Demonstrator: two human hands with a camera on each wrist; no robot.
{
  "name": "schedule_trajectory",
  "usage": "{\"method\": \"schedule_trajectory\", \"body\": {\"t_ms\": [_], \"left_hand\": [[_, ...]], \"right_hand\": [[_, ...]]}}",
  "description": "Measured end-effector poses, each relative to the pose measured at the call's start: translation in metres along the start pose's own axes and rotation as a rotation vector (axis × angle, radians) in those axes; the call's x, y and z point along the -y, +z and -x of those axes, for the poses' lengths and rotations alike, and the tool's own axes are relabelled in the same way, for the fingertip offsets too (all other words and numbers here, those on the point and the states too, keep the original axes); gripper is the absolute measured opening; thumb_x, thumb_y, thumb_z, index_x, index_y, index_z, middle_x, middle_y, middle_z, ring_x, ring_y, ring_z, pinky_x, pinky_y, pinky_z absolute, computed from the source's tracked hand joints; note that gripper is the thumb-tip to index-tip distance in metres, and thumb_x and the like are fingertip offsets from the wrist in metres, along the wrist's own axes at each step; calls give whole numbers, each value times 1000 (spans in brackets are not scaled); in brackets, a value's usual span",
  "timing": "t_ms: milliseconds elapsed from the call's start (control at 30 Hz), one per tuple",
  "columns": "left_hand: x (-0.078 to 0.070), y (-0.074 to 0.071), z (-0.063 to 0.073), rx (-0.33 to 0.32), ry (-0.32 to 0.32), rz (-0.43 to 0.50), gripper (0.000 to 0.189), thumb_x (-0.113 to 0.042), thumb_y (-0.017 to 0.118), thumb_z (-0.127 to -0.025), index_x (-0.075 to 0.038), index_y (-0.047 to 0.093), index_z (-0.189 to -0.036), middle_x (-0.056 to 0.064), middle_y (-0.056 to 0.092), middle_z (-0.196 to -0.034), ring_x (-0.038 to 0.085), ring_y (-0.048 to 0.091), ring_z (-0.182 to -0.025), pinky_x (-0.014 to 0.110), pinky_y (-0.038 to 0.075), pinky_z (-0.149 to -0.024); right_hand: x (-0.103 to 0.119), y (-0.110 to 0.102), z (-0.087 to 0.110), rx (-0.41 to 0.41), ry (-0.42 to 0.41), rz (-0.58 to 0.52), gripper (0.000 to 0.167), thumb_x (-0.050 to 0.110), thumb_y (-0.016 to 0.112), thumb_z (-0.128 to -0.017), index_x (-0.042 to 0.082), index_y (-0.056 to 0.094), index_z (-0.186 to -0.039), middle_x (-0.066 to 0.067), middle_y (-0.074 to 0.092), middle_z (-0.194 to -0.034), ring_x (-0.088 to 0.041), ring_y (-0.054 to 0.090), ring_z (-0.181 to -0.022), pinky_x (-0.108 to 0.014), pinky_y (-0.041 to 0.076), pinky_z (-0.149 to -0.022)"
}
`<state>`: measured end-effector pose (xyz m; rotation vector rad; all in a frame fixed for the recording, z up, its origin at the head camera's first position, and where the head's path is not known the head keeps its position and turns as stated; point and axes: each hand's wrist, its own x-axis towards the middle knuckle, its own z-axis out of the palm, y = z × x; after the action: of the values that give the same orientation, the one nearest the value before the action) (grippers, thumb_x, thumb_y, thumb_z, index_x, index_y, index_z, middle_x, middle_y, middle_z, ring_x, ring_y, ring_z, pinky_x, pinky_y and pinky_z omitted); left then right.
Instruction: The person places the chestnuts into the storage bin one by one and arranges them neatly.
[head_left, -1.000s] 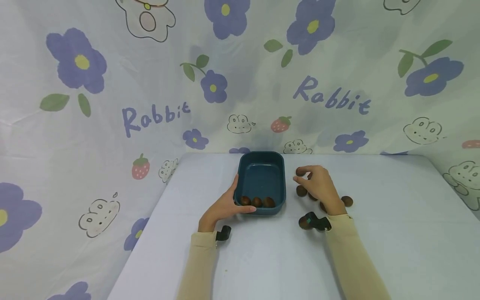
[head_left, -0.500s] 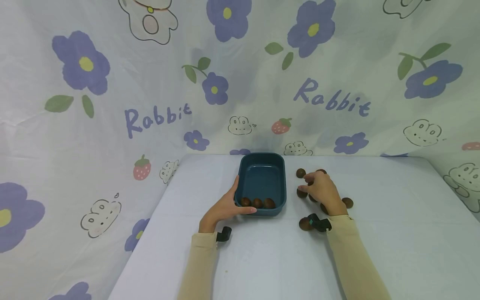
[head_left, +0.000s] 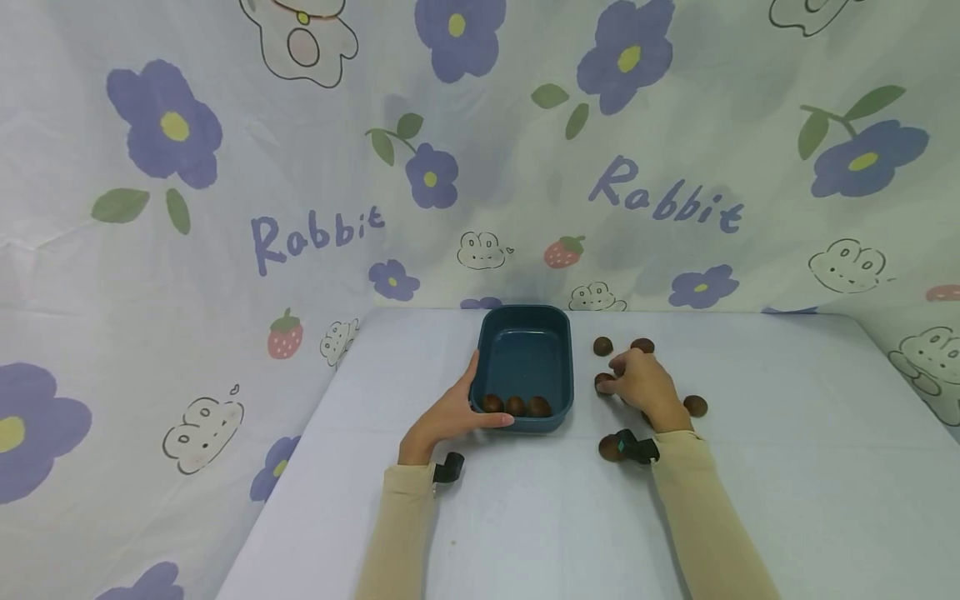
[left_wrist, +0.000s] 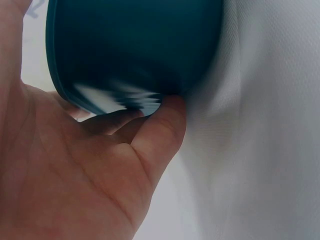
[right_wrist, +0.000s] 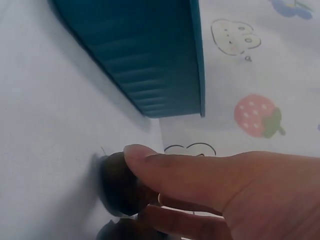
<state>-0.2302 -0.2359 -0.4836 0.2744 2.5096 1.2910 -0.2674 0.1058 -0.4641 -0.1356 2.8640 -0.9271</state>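
My left hand [head_left: 450,411] grips a dark teal rectangular container [head_left: 528,358] at its near left corner, thumb along the front and fingers along the left side. Three brown chestnuts [head_left: 515,406] lie in a row at the container's near end. To the right of it, my right hand [head_left: 648,387] pinches a chestnut [right_wrist: 117,185] on the table, with the thumb on top of it in the right wrist view. Another chestnut [right_wrist: 125,230] lies right beside that one. The fingers partly hide other chestnuts beneath the hand.
More loose chestnuts surround the right hand: one behind [head_left: 603,346], one at the far side [head_left: 642,345], one to the right [head_left: 696,406], and one [head_left: 610,448] by the wrist camera. A white cloth covers the table [head_left: 525,517]. A flowered curtain [head_left: 510,167] hangs behind.
My right hand has come down and nearer from the far chestnuts, and its thumb and fingers have closed on one. The left hand and the container have stayed put.
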Motion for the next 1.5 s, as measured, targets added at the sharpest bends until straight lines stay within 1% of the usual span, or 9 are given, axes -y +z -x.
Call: {"method": "schedule_trajectory", "body": {"t_ms": [233,433,833,933,1033,1100,1233,1367,1500], "left_hand": [[0,0,0,3,-3,0,137,-64,86,-73,-38,-13,-164,-4,0,-176,31,13,-163,64,23,-126],[-1,1,1,-2,-26,-8,136,-65,86,-73,-42,-13,-163,-4,1,-176,32,13,-163,65,24,-125],[-1,1,1,-3,-20,-5,136,-65,86,-73,-42,-13,-163,-5,1,-176,31,12,-163,65,24,-126],[-1,1,1,-4,-21,-8,136,-66,86,-73,-41,-13,-163,-4,2,-176,32,13,-163,65,24,-126],[-2,1,1,-7,-24,-17,136,-66,86,-72,-40,-12,-164,-3,3,-176,32,14,-163,66,25,-125],[-2,0,2,-6,-24,-18,136,-66,86,-73,-41,-13,-164,-3,3,-176,32,14,-163,65,25,-125],[-3,0,2,0,-20,-12,136,-65,86,-73,-41,-14,-163,-5,1,-176,31,13,-163,65,24,-126],[-2,-1,1,0,-13,-10,136,-65,86,-73,-42,-14,-163,-5,1,-176,31,13,-163,65,24,-126],[0,0,0,0,1,-11,136,-65,86,-73,-41,-13,-163,-5,0,-176,31,13,-163,64,23,-126]], "right_hand": [[-1,3,0,-22,-5,32,46,24,86,-84,-5,74,-118,-21,74,-112,-29,66,-90,-47,57,-81],[1,5,0,-29,-6,51,41,23,86,-84,-3,76,-114,-21,76,-112,-30,68,-90,-48,57,-81],[4,5,-1,-55,-36,53,27,19,83,-84,-1,79,-101,-17,78,-100,-24,64,-76,-39,53,-68],[4,3,-1,-50,-46,34,29,21,82,-85,0,80,-104,-17,78,-101,-25,65,-78,-41,55,-70],[6,2,-1,-33,-55,8,33,24,82,-86,0,79,-109,-17,78,-105,-26,67,-85,-44,57,-77],[7,1,0,-20,-54,-11,35,25,81,-86,0,79,-111,-16,78,-107,-26,67,-89,-45,57,-80],[9,-2,1,-13,-63,-53,36,27,79,-88,1,78,-112,-16,78,-107,-28,66,-93,-46,56,-83],[11,-5,3,-26,-102,-86,38,27,77,-90,-2,77,-115,-16,78,-108,-29,66,-96,-45,55,-83],[14,-8,3,-36,-134,-114,38,28,76,-91,0,77,-117,-12,78,-108,-26,62,-94,-37,51,-78]]}}
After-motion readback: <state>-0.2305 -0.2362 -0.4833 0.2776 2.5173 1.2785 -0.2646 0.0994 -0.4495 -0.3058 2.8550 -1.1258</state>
